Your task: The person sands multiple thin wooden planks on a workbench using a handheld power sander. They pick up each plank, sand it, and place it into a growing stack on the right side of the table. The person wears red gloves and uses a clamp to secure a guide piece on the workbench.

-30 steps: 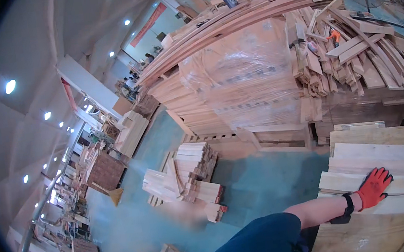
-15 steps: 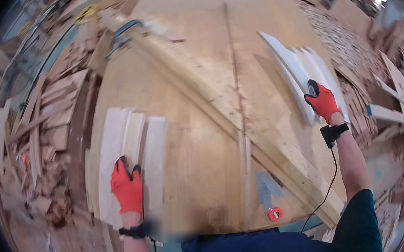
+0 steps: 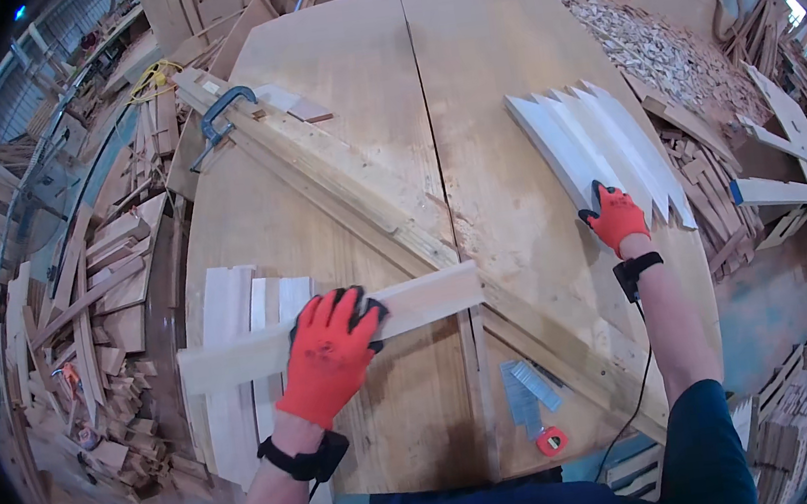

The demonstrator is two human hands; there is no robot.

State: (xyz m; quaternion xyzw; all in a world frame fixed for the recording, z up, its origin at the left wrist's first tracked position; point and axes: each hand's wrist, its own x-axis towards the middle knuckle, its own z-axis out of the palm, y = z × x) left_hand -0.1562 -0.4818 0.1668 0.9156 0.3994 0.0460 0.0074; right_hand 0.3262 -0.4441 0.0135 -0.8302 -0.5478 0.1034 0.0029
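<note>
My left hand (image 3: 332,356), in a red glove with black fingertips, grips a pale wooden board (image 3: 429,297) near its middle. That board is held crosswise above several pale boards (image 3: 234,414) lying side by side at the left of the wooden table. On the right, my red-gloved right hand (image 3: 617,221) rests at the near end of a row of whitish boards (image 3: 597,143). Its thumb and forefinger are spread apart. These boards lie edge to edge, and their slanted ends make a sawtooth outline.
A long timber beam (image 3: 356,192) crosses the table (image 3: 318,51) diagonally, with a C-clamp (image 3: 223,113) at its far end. A red tape measure (image 3: 552,441) and grey strips (image 3: 525,400) lie near the front edge. Wood scraps (image 3: 116,287) are heaped beside the table.
My left hand has lifted a board from the left group and turned it crosswise, moving right. The tilted board under my right hand now lies flat in the row, and that hand has shifted nearer.
</note>
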